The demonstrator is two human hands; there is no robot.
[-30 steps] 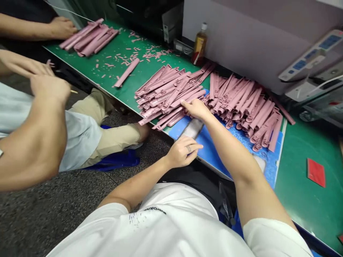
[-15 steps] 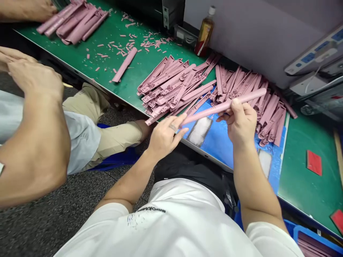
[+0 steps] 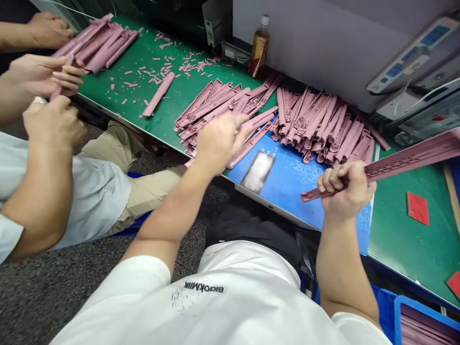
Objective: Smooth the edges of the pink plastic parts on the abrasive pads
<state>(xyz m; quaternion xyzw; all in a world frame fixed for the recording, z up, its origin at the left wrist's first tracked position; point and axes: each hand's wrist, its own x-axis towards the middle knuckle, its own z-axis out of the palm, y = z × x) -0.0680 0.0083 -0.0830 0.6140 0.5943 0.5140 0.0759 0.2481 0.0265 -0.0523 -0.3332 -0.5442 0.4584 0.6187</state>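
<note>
My right hand [image 3: 347, 189] is closed round a long pink plastic strip [image 3: 413, 155], its ribbed, hollow side showing. The strip slants up to the right, its far end reaching the picture's edge. Motion smears my left hand [image 3: 221, 141], which is over the left pile of pink plastic strips [image 3: 215, 108]; whether its fingers touch or grip one is unclear. To the right of that pile is a second heap of similar strips [image 3: 319, 122], on the back of a blue mat [image 3: 291, 177].
At left, a co-worker's hands [image 3: 59, 96] hold a pink piece. Pink scraps [image 3: 190, 64] and a single strip [image 3: 158, 94] lie on the green table [image 3: 122, 117]. A bottle [image 3: 259, 48] stands by the wall, below a power strip [image 3: 413, 55] at right. A blue bin [image 3: 398, 306] sits lower right.
My left hand has let go of the strip and moved up over the left pile. My right hand has carried the strip right and turned its ribbed side into view. The co-worker's hands have shifted.
</note>
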